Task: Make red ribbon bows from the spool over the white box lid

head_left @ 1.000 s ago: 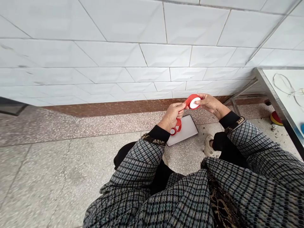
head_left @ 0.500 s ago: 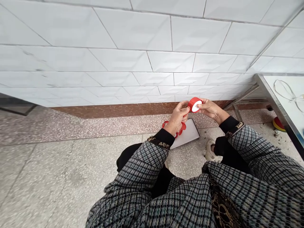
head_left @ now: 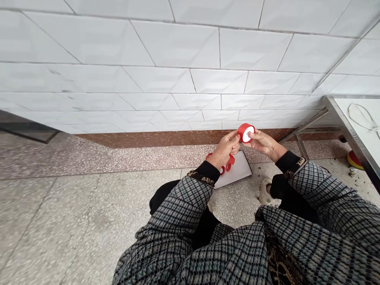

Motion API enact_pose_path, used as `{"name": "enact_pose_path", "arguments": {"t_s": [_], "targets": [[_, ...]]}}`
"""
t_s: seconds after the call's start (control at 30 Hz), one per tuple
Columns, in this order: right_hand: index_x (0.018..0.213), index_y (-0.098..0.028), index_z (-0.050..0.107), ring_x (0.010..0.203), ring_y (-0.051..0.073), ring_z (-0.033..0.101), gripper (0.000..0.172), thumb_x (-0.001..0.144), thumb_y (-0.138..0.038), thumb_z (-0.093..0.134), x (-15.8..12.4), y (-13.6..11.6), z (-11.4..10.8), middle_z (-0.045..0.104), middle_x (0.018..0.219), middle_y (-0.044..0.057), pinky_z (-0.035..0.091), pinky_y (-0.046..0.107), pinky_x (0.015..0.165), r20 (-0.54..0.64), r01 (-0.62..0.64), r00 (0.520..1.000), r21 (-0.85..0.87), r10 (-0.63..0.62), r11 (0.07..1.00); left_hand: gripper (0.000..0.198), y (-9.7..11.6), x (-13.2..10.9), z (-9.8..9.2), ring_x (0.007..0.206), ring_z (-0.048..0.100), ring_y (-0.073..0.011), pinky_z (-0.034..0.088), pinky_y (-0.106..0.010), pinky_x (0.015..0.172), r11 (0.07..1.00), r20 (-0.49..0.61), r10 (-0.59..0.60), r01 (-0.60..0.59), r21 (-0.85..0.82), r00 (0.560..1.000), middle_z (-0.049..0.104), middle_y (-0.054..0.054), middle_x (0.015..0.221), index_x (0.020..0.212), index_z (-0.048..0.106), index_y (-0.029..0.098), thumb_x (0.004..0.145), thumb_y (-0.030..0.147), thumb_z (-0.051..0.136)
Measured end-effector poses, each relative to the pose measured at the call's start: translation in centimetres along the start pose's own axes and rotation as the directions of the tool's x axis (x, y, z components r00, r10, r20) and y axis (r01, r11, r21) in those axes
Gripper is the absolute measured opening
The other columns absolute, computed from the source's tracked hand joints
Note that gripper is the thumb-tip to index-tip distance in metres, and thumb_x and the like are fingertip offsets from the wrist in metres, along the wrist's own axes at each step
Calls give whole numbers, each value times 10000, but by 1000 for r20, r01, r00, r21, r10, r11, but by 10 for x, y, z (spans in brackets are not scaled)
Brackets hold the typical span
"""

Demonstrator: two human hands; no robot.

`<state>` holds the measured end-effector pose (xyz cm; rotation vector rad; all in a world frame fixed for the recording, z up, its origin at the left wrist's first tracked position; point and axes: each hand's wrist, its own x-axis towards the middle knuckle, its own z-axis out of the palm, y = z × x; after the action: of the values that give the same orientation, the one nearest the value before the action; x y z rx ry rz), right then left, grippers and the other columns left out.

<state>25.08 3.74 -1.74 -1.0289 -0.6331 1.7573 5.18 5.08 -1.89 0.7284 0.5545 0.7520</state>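
Observation:
A red roll with a white centre (head_left: pixel 245 132) is held up between my two hands, in front of the base of the wall. My left hand (head_left: pixel 225 149) pinches its left edge with thumb and fingers. From the right, my right hand (head_left: pixel 264 143) grips the roll, the thumb on its white face and the fingers beneath. Below my left hand, a white tray or board with a dark edge (head_left: pixel 240 171) lies on the floor. On it are red loops or strips (head_left: pixel 230 162), partly hidden by my left hand and cuff.
White tiled wall (head_left: pixel 190 43) ahead, with a brown skirting. A metal-framed table (head_left: pixel 346 126) at right bears a pale cord (head_left: pixel 363 118). Under its edge sits a red and yellow round object (head_left: pixel 354 159). My shoe (head_left: pixel 264 190) is beside the tray; small debris lies on the floor.
The view has shifted slightly, so everything appears a little further right. Both hands keep hold of the red roll, whose white face is turned slightly more toward the camera.

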Motion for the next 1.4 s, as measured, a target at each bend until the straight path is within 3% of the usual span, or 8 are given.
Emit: {"name": "enact_pose_path", "arguments": {"t_s": [0.37,0.7,0.9,1.03,1.17,1.23,1.3,1.4], "targets": [[1063,-224,798,1031,234,794,546,652,-425,1097,-8,-3,12,855,1119,88,722,380,923,61,13,998,-84,-8,996,531,9,-4,-3,426,207,-38,146,-230,489,1000,9,-17,17,-25,1000,356,153,496,988,711,172,718,471,1058],[1061,-237,782,1027,243,785,599,617,-461,1117,-12,7,22,839,1087,70,719,435,981,51,79,996,-45,-76,996,698,13,-6,-2,421,217,-22,106,-249,479,999,35,18,-20,41,999,447,141,523,1038,717,159,612,577,1079],[1140,-233,799,1063,247,766,578,712,-534,1045,-12,-5,17,829,1145,83,678,440,1006,141,80,989,-238,-47,968,671,15,-10,-2,427,207,-23,126,-248,485,996,40,37,-40,77,999,374,159,491,961,689,166,585,575,1067],[1347,-274,784,1198,267,729,588,794,-379,955,-9,-23,3,803,1330,69,607,475,1100,272,301,947,-564,-171,769,576,15,-11,-4,441,209,-15,131,-239,492,990,24,-61,57,131,998,406,147,539,935,667,175,621,479,1043],[1333,-292,797,1274,308,686,431,909,-219,814,-10,-32,-3,799,1321,89,538,537,1167,504,546,838,-790,-210,280,453,14,-14,-4,459,240,-13,146,-227,491,961,-16,-188,187,206,982,448,125,585,932,675,167,678,329,1012],[1213,-269,809,1203,301,689,279,951,-190,760,-9,-32,-4,807,1217,92,534,516,1137,546,574,811,-811,-210,111,410,12,-15,-3,466,255,-13,164,-223,491,958,-44,-182,187,216,982,489,108,619,966,695,157,707,283,988],[1116,-233,795,1089,285,686,210,931,-154,734,-5,-32,-7,798,1123,96,546,478,1056,505,531,825,-846,-255,43,396,10,-15,-3,470,267,-16,189,-221,491,969,-104,-112,132,208,988,529,95,656,1014,712,158,729,273,961],[1028,-200,775,941,257,649,240,806,-112,750,1,-35,-16,770,1008,85,540,420,927,375,420,853,-906,-362,53,353,10,-14,-4,496,347,-33,254,-217,506,968,-199,13,38,247,980,553,79,673,951,712,165,729,310,946]]}}
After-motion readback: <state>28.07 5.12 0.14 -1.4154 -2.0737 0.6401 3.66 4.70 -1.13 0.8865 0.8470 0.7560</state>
